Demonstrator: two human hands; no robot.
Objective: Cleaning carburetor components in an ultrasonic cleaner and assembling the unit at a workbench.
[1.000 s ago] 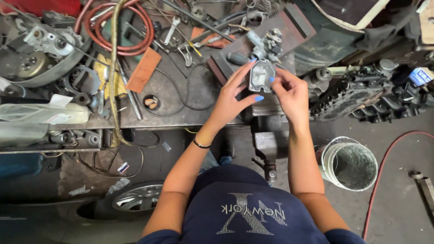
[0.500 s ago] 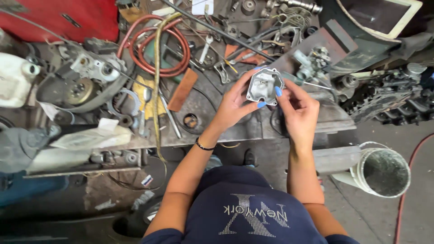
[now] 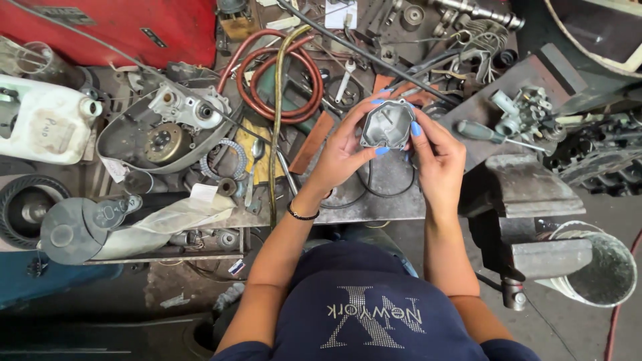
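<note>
Both hands hold a small grey cast-metal bowl-shaped cover (image 3: 388, 124) above the cluttered metal worktop (image 3: 374, 197). The left hand (image 3: 344, 150) curls closed around its left rim; the right hand (image 3: 438, 155) pinches the right edge. It looks rigid, fairly light, possibly oily; the rim seems the safest grip.

The bare plate (image 3: 381, 194) under the hands is the one open patch on the bench. Left of it a red hose coil (image 3: 281, 80) and an engine cover (image 3: 157, 134) crowd the way; a long rod (image 3: 374, 57) crosses behind. To the right a screwdriver (image 3: 491, 135) and a carburettor (image 3: 525, 110) lie on a slab, with a vise (image 3: 528, 200) and a bucket (image 3: 602, 267) below
</note>
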